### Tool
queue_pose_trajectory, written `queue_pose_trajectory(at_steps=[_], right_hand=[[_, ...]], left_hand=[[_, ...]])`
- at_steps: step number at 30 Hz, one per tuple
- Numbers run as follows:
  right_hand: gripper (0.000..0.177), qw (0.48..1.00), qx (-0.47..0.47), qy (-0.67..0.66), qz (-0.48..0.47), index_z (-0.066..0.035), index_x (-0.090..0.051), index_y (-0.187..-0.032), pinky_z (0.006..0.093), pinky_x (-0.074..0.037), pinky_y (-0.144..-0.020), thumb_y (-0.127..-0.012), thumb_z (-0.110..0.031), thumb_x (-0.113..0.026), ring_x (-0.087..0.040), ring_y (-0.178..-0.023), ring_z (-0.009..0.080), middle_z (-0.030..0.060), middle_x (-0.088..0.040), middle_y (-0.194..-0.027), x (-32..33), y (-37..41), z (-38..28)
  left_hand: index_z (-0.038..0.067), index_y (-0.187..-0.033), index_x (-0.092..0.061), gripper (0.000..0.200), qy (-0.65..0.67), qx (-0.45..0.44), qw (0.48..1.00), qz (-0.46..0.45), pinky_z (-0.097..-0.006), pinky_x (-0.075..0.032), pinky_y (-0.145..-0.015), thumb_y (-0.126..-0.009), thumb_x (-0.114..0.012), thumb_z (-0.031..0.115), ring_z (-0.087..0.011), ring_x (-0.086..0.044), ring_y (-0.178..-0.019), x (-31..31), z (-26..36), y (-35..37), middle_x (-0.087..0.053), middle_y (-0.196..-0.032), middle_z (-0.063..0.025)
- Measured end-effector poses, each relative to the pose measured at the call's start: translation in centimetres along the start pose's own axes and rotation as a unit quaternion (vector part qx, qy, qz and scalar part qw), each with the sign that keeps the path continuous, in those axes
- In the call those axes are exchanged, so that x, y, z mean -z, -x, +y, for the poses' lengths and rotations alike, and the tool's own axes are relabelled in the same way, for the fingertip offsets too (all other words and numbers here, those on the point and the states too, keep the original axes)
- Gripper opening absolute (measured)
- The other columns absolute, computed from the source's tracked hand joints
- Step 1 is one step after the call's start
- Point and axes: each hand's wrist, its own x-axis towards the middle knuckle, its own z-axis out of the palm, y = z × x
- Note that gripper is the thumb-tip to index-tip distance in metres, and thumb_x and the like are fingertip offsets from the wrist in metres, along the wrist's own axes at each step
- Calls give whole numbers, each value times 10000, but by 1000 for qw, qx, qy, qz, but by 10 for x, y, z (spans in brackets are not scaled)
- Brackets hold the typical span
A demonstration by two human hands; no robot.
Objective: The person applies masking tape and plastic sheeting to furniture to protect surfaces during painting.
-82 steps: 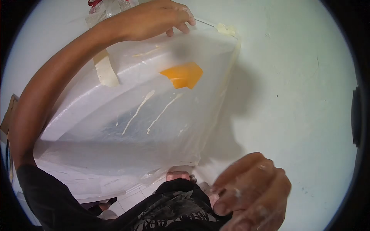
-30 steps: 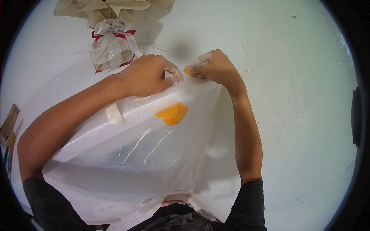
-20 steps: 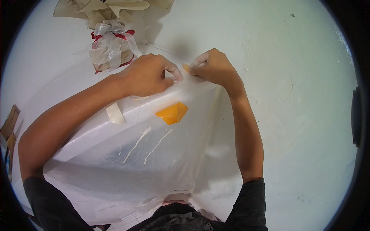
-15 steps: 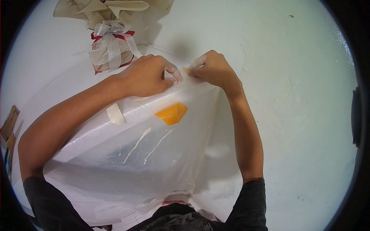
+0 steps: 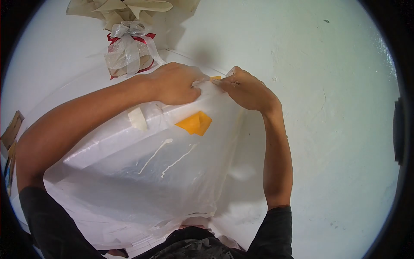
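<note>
A translucent plastic sheet (image 5: 142,190) hangs in front of me, spread downward from my hands. My left hand (image 5: 179,84) is closed at the sheet's top edge, with a gathered bit of plastic at its fingertips. Close beside it, my right hand (image 5: 250,90) is closed in a pinch at a small piece of orange tape (image 5: 215,78). The fingers partly hide what they grip there. Lower on the sheet are a larger, folded orange tape piece (image 5: 195,123) and a strip of cream tape (image 5: 137,118). Two whitish drips (image 5: 156,155) run down the plastic.
A wrapped bouquet (image 5: 131,52) with a silver and red ribbon stands beyond my left arm. The pale wall (image 5: 336,129) fills the right side. Brown cardboard-like pieces (image 5: 12,131) are at the far left edge.
My left hand has shifted right and slightly up, drawing plastic at its fingertips. My right hand has moved a little right and down, and more of the small orange tape shows between them.
</note>
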Motion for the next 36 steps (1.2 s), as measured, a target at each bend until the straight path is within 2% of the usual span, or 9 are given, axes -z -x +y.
queue_pose_trajectory(at_steps=[2, 8, 9, 11, 15, 17, 23, 28, 36], right_hand=[[323, 999, 12, 13, -41, -54, -711, -1001, 340, -441, -854, -918, -258, -475, -541, -930, 247, 120, -575, -961, 2, 8, -1], [356, 996, 82, -3, -36, -93, -702, -1096, 347, -456, -843, -897, -250, -453, -553, -915, 253, 132, -600, -955, -1, -13, 14], [356, 996, 83, -5, -41, -93, -702, -1096, 347, -456, -843, -897, -250, -453, -553, -915, 253, 132, -600, -955, -5, -18, 14], [258, 994, 94, 46, 17, -74, -718, -843, 366, -517, -762, -890, -151, -477, -623, -773, 260, 107, -679, -864, -10, -26, 11], [260, 1000, 16, 23, 7, -94, -718, -859, 368, -518, -775, -895, -151, -467, -618, -815, 273, 101, -672, -848, -7, -29, 4], [275, 980, 169, 72, 79, -96, -704, -819, 393, -516, -795, -918, -194, -467, -601, -865, 295, 113, -663, -828, -14, -31, 12], [235, 952, 194, 236, 31, -123, -698, -938, 471, -506, -825, -934, -223, -485, -592, -925, 333, 156, -647, -907, -28, -38, 22], [239, 963, 185, 196, 15, -134, -695, -1026, 495, -508, -833, -935, -197, -483, -600, -960, 332, 149, -643, -969, -28, -38, 23], [238, 959, 186, 211, 23, -78, -684, -980, 497, -497, -868, -917, -191, -485, -590, -992, 333, 173, -640, -993, -27, -36, 13]], left_hand=[[36, -1198, -593, 442, -14, 12, 1000, -20, -418, -438, -940, -824, -488, 246, -345, -560, -1099, -5, 3, 4, -599, -1181, -187], [28, -1154, -609, 393, -80, -42, 995, 46, -444, -432, -934, -879, -447, 257, -342, -551, -1068, -8, -16, 21, -609, -1090, -183], [27, -1135, -617, 383, -77, -24, 996, 43, -448, -431, -930, -893, -438, 263, -337, -546, -1068, -8, -19, 24, -606, -1083, -181], [25, -1115, -626, 376, -71, -3, 997, 40, -453, -431, -926, -907, -429, 269, -332, -541, -1067, -8, -23, 25, -603, -1076, -178], [51, -1121, -637, 374, -67, 4, 997, 48, -452, -430, -926, -919, -420, 280, -328, -538, -1068, -12, -22, 23, -601, -1083, -166], [67, -1136, -637, 369, -63, 13, 996, 55, -454, -430, -925, -921, -419, 274, -329, -541, -1060, -12, -20, 23, -603, -1078, -164], [127, -1193, -630, 366, -47, -16, 997, 63, -461, -444, -908, -907, -422, 222, -343, -571, -1022, -8, -18, 21, -614, -1074, -181], [113, -1173, -639, 372, -58, -27, 997, 31, -467, -475, -857, -874, -429, 186, -371, -610, -933, -5, -23, 19, -644, -924, -221], [17, -1174, -621, 410, 18, -2, 1000, -14, -406, -464, -908, -857, -477, 232, -357, -597, -1027, 1, -34, 11, -639, -1065, -235]])
